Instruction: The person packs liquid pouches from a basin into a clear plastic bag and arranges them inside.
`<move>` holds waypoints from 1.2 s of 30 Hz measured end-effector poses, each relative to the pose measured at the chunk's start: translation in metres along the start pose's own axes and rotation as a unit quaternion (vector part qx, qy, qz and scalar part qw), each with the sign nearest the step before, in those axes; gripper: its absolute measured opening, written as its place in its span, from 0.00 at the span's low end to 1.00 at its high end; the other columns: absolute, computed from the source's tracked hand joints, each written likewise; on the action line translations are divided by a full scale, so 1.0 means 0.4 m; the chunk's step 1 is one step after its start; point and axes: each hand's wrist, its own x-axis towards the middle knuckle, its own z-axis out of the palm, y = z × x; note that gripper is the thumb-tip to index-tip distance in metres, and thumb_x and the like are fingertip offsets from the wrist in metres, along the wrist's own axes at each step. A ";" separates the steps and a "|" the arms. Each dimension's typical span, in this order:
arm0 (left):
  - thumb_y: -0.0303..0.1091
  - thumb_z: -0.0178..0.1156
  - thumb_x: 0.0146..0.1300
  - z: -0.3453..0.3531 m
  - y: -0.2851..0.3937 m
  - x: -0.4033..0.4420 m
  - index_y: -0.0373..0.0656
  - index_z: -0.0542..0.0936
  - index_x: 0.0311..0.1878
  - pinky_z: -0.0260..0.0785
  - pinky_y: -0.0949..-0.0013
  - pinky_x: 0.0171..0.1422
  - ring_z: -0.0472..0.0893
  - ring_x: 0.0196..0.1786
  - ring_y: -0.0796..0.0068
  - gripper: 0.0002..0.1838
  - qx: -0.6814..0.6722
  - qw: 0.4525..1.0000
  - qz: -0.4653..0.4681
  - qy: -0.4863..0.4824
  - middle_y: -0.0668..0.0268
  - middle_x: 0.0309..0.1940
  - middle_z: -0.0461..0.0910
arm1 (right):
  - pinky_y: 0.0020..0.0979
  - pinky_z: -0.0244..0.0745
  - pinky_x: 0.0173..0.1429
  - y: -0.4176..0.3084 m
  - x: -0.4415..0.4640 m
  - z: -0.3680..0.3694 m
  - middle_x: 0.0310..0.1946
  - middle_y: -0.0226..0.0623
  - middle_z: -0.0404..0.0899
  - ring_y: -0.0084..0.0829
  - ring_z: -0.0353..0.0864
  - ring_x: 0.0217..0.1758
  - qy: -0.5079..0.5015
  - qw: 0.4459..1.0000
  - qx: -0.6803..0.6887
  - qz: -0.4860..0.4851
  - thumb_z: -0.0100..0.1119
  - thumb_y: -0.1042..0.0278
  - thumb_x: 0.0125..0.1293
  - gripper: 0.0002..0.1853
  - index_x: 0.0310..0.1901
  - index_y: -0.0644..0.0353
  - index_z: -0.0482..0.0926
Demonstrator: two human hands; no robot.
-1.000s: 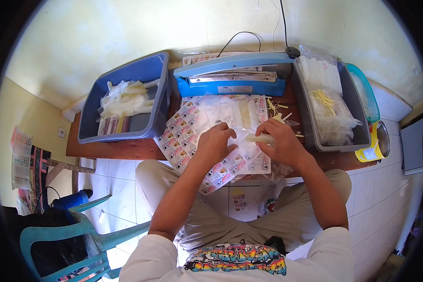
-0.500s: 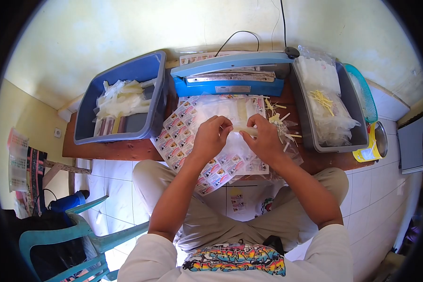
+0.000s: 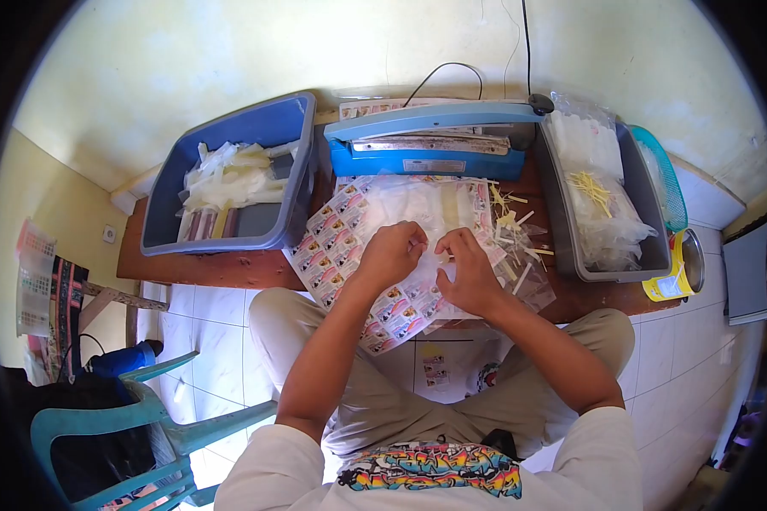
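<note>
My left hand (image 3: pixel 395 254) is closed, fingertips pinched together above the clear plastic bags; whatever it may hold is too small to make out. Just to its right, my right hand (image 3: pixel 469 271) has thumb and fingers apart, with nothing visible between them. Beneath both hands lie clear plastic bags (image 3: pixel 400 203) on sheets of printed labels (image 3: pixel 324 255). A pale yellowish strip (image 3: pixel 448 207) rests under the plastic beyond my hands. Thin yellow strips (image 3: pixel 509 223) are scattered to the right of my right hand.
A blue heat sealer (image 3: pixel 426 162) stands behind the sheets. At left is a blue-grey tub (image 3: pixel 256 244) with pale wrapped pieces; at right, a grey tub (image 3: pixel 601 275) with plastic bags. Farther right are a yellow can (image 3: pixel 675 271) and a green basket (image 3: pixel 669 183).
The pale piece that was between my hands is no longer visible there. My right hand has opened and drawn slightly away from my left hand.
</note>
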 end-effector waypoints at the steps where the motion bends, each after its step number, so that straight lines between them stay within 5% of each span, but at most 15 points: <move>1: 0.26 0.70 0.65 0.000 -0.001 0.002 0.37 0.87 0.43 0.83 0.55 0.53 0.91 0.45 0.49 0.06 0.000 1.000 0.001 0.001 0.49 0.41 0.90 | 0.48 0.78 0.55 -0.005 0.001 -0.003 0.50 0.50 0.73 0.54 0.80 0.51 -0.023 0.999 0.023 0.005 0.63 0.85 0.58 0.20 0.52 0.61 0.73; 5: 0.24 0.69 0.65 0.004 -0.009 0.004 0.36 0.87 0.43 0.84 0.56 0.53 0.92 0.45 0.50 0.06 -0.018 1.000 0.021 -0.008 0.48 0.41 0.90 | 0.46 0.80 0.53 0.035 0.008 0.002 0.49 0.48 0.76 0.52 0.83 0.50 -0.030 0.999 -0.001 -0.015 0.66 0.82 0.61 0.20 0.53 0.59 0.73; 11: 0.23 0.71 0.63 0.002 -0.015 0.010 0.36 0.87 0.47 0.84 0.61 0.52 0.92 0.44 0.60 0.09 -0.041 0.999 0.018 -0.018 0.54 0.40 0.91 | 0.44 0.82 0.53 0.001 0.042 -0.032 0.46 0.38 0.83 0.46 0.86 0.53 -0.070 0.982 -0.139 0.106 0.78 0.68 0.61 0.23 0.53 0.56 0.75; 13: 0.22 0.72 0.64 -0.015 -0.004 0.011 0.35 0.87 0.50 0.85 0.64 0.52 0.93 0.44 0.65 0.11 -0.043 0.999 0.012 -0.025 0.57 0.40 0.92 | 0.44 0.80 0.57 0.017 0.046 -0.031 0.52 0.40 0.82 0.45 0.85 0.57 -0.024 0.983 -0.183 0.012 0.81 0.64 0.58 0.25 0.53 0.55 0.76; 16: 0.22 0.75 0.61 -0.032 0.000 0.009 0.36 0.87 0.53 0.84 0.65 0.53 0.92 0.45 0.66 0.16 -0.007 1.000 -0.011 -0.018 0.59 0.39 0.91 | 0.47 0.75 0.65 0.001 0.052 -0.037 0.61 0.40 0.80 0.46 0.81 0.64 -0.014 0.977 -0.209 0.028 0.84 0.62 0.55 0.30 0.56 0.53 0.77; 19: 0.22 0.77 0.59 -0.013 -0.025 0.009 0.37 0.85 0.62 0.84 0.65 0.54 0.92 0.45 0.66 0.26 -0.012 1.000 -0.016 -0.001 0.58 0.45 0.91 | 0.51 0.70 0.69 0.020 0.059 -0.023 0.67 0.41 0.76 0.46 0.76 0.69 0.044 0.962 -0.264 -0.044 0.85 0.57 0.53 0.38 0.65 0.53 0.77; 22: 0.24 0.78 0.59 0.013 -0.046 0.009 0.38 0.82 0.70 0.83 0.64 0.55 0.92 0.46 0.65 0.34 -0.034 0.994 -0.076 0.068 0.56 0.52 0.89 | 0.52 0.66 0.71 0.029 0.071 -0.001 0.67 0.40 0.78 0.45 0.75 0.71 0.029 0.970 -0.240 -0.006 0.85 0.53 0.53 0.45 0.72 0.53 0.75; 27: 0.26 0.78 0.60 0.005 -0.058 0.016 0.36 0.82 0.70 0.83 0.64 0.54 0.92 0.46 0.64 0.33 0.004 0.999 -0.044 -0.007 0.53 0.58 0.88 | 0.50 0.64 0.72 0.056 0.097 0.021 0.66 0.40 0.79 0.43 0.75 0.70 0.018 0.959 -0.280 0.027 0.83 0.52 0.54 0.46 0.74 0.53 0.74; 36: 0.29 0.77 0.61 0.003 -0.053 0.005 0.36 0.83 0.68 0.83 0.62 0.56 0.92 0.46 0.62 0.31 0.004 1.000 -0.028 0.010 0.52 0.56 0.89 | 0.50 0.60 0.76 0.043 0.105 0.017 0.66 0.41 0.79 0.41 0.74 0.71 -0.007 0.955 -0.293 0.049 0.81 0.56 0.56 0.44 0.75 0.54 0.73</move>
